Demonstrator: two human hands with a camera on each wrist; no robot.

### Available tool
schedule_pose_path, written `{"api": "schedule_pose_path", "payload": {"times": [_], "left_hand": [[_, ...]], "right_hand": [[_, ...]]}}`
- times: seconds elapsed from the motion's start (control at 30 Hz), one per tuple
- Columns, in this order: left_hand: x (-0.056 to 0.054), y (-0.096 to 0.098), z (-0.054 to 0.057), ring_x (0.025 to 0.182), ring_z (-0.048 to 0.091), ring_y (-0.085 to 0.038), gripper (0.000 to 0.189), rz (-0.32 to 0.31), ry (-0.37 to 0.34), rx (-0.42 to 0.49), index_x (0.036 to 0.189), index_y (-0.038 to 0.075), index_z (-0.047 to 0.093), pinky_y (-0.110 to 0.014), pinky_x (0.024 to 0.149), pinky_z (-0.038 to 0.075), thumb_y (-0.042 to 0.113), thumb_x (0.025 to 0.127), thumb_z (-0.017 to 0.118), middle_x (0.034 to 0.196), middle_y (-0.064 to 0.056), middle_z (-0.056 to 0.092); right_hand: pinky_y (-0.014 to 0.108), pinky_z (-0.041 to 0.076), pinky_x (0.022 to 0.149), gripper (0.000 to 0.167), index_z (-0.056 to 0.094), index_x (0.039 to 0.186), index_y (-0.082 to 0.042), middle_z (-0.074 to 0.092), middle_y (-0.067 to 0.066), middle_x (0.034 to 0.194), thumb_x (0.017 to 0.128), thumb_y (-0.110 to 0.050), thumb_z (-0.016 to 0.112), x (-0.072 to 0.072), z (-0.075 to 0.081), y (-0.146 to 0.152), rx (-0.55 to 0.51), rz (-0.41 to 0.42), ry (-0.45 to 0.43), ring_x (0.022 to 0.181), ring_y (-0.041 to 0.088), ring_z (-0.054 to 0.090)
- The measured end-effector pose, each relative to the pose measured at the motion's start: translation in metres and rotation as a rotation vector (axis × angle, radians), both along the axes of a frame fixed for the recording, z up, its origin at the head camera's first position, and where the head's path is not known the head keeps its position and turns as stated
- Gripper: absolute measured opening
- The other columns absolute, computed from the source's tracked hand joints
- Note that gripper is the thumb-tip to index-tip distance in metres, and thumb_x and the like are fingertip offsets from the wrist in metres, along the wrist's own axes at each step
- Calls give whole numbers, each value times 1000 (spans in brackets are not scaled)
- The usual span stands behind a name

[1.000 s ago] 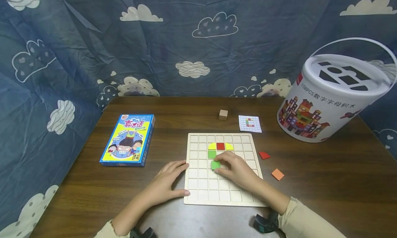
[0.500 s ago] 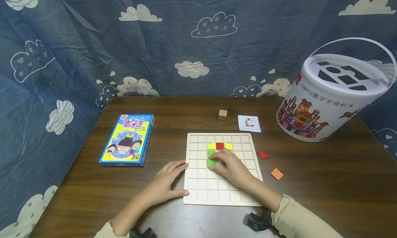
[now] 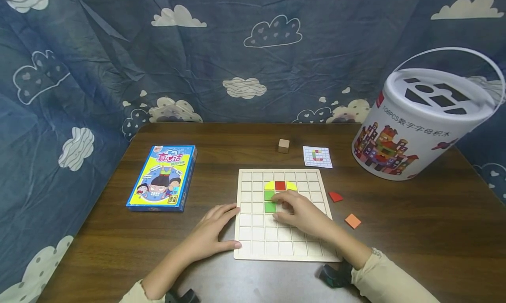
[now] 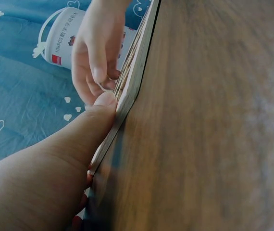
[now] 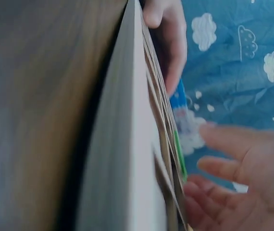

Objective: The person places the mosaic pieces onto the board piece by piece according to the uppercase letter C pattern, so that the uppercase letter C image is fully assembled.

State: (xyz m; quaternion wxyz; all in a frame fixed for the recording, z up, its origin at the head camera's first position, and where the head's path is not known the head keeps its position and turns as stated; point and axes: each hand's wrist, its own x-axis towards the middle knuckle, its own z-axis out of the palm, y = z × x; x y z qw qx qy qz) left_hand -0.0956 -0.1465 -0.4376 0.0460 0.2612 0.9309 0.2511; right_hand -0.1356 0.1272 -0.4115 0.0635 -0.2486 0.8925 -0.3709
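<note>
From where I stand, the person's right hand (image 3: 300, 213) hangs over the middle of the gridded board (image 3: 258, 248), its forearm slanting in from the near right. The fingers bend loosely downward and the thumb stands apart from the index finger; the right wrist view shows a gap between them, gripping nothing. Just beside the fingertips, the lower green square (image 3: 270, 207) lies in its cell, directly below the upper green square (image 3: 269, 196). Above that, a red square (image 3: 280, 185) sits between the two yellow pieces (image 3: 291, 185). The left hand (image 3: 215, 228) rests at the board's left edge, palm down, thumb spread wide from the fingers. The thumb tip lies on the rim near the near corner, while the fingertips touch the edge farther up, steadying rather than clasping. Off the right side of the board lie a red wedge (image 3: 335, 197) and an orange square (image 3: 353, 221).
</note>
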Motion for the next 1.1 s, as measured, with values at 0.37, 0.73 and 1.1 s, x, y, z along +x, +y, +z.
{"api": "schedule_pose_path", "payload": {"times": [0.37, 0.73, 1.1], "left_hand": [[0, 0, 2, 129, 23, -24, 82, 5, -9, 10, 139, 18, 35, -50, 100, 22, 62, 74, 58, 143, 0, 30], [0, -1, 0, 129, 23, -21, 83, 3, -4, 4, 139, 19, 35, -50, 99, 23, 64, 73, 57, 142, 2, 30], [0, 0, 0, 129, 23, -22, 83, 2, -10, 8, 139, 19, 35, -50, 99, 23, 64, 73, 56, 143, 2, 30]], "right_hand": [[39, 47, 77, 40, 57, 115, -8, 56, 0, 111, 79, -21, 70, 27, 32, 53, -20, -8, 147, 93, 20, 56], [27, 48, 75, 46, 59, 111, -10, 57, -4, 108, 70, -18, 77, 63, 21, 109, 67, -80, 255, 95, 9, 54], [10, 39, 72, 44, 60, 109, -15, 56, -8, 101, 69, -19, 77, 79, -6, 137, 44, -3, 204, 85, 4, 52]]}}
